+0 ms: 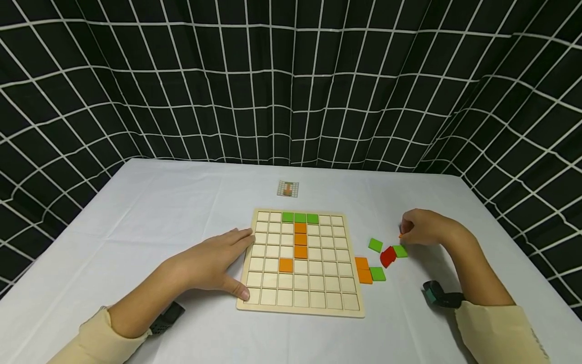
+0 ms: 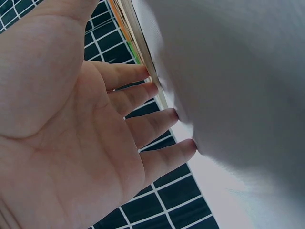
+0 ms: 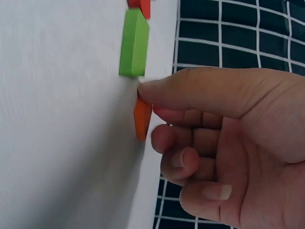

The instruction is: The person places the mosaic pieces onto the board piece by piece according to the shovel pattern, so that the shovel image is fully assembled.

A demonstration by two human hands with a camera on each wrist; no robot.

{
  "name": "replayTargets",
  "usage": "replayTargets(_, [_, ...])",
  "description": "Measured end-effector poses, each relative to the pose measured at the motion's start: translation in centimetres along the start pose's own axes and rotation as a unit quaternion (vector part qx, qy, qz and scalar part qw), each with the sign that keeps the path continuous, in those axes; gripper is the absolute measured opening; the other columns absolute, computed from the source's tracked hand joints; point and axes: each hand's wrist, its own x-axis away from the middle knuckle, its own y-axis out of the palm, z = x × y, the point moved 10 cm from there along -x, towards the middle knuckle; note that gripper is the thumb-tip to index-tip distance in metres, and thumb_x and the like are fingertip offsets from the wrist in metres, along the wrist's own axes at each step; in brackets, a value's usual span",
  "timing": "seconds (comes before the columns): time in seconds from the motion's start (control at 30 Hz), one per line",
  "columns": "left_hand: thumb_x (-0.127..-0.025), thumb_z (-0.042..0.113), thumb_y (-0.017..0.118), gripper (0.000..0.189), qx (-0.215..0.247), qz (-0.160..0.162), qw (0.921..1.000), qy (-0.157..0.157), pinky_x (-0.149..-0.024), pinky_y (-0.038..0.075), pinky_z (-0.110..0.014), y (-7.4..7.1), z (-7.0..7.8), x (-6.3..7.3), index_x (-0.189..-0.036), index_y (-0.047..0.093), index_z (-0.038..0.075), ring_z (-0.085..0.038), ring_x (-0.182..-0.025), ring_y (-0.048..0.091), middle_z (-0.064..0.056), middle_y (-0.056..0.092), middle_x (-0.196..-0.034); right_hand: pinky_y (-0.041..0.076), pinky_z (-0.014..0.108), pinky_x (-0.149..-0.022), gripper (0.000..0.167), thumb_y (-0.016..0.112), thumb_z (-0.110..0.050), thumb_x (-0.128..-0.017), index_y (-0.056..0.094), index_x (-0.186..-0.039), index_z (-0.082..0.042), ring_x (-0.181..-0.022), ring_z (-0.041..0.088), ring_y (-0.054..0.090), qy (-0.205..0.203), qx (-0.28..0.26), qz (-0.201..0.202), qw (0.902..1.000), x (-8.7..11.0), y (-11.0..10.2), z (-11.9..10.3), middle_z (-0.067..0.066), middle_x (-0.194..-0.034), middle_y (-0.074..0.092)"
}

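My left hand (image 1: 209,263) lies with extended fingers at the left edge of a wooden grid board (image 1: 325,283), its thumb over the near left corner. In the left wrist view, fingertips (image 2: 164,117) touch the board's side and the white cloth. On the board, three green tiles (image 1: 300,218) line the far row, three orange tiles (image 1: 300,239) run down below the middle one, and a single orange tile (image 1: 286,265) sits lower left. Right of the board, my right hand (image 1: 420,227) pinches an orange tile (image 3: 141,117) between thumb and fingers, close over the cloth, beside a loose green tile (image 1: 400,251).
Red tiles (image 1: 388,257) touch that loose green tile. Another green tile (image 1: 375,245) lies left of them. By the board's right edge are two orange tiles (image 1: 365,276) and a green one (image 1: 377,274). A small patterned card (image 1: 288,189) lies beyond the board, before a black gridded curtain (image 1: 291,91).
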Motion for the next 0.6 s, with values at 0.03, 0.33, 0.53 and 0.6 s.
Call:
replayTargets(0.03, [-0.067,0.074,0.073,0.123,0.001,0.000,1.0000,-0.001,-0.117,0.025,-0.054,0.0,-0.1,0.0,-0.156,0.031,0.000,-0.041,-0.147,0.024,-0.017,0.025,-0.162,0.045,0.035,-0.064,0.022,0.077,-0.020,-0.084,0.063,-0.088,-0.004,-0.079,0.024,0.050,0.008,-0.001,0.003,1.0000,0.1,-0.1,0.3,0.006,-0.081,0.054])
replayTargets(0.33, [-0.066,0.075,0.074,0.124,-0.007,-0.003,1.0000,-0.002,-0.117,0.024,-0.053,0.2,-0.2,-0.2,-0.156,0.031,0.002,-0.039,-0.148,0.022,-0.015,0.024,-0.163,0.048,0.037,-0.065,0.032,0.079,-0.025,-0.084,0.065,-0.094,0.002,-0.080,0.027,0.052,0.030,-0.010,-0.001,0.9995,0.6,-0.4,2.2,0.009,-0.083,0.057])
replayTargets(0.53, [-0.067,0.073,0.075,0.123,-0.002,-0.004,1.0000,-0.006,-0.117,0.024,-0.053,0.3,-0.1,-0.2,-0.156,0.031,0.002,-0.039,-0.148,0.022,-0.015,0.024,-0.163,0.042,0.034,-0.062,0.028,0.080,-0.023,-0.083,0.060,-0.088,-0.004,-0.078,0.023,0.049,0.003,-0.036,-0.011,0.9993,0.1,0.1,2.2,0.005,-0.082,0.052])
replayTargets(0.6, [-0.067,0.073,0.075,0.123,-0.005,-0.004,1.0000,-0.007,-0.117,0.024,-0.052,0.3,-0.1,-0.1,-0.156,0.031,0.002,-0.038,-0.148,0.022,-0.015,0.024,-0.163,0.039,0.033,-0.060,0.027,0.079,-0.023,-0.085,0.058,-0.085,-0.006,-0.074,0.021,0.047,-0.006,-0.050,-0.021,0.9985,0.1,0.3,2.2,0.004,-0.078,0.050])
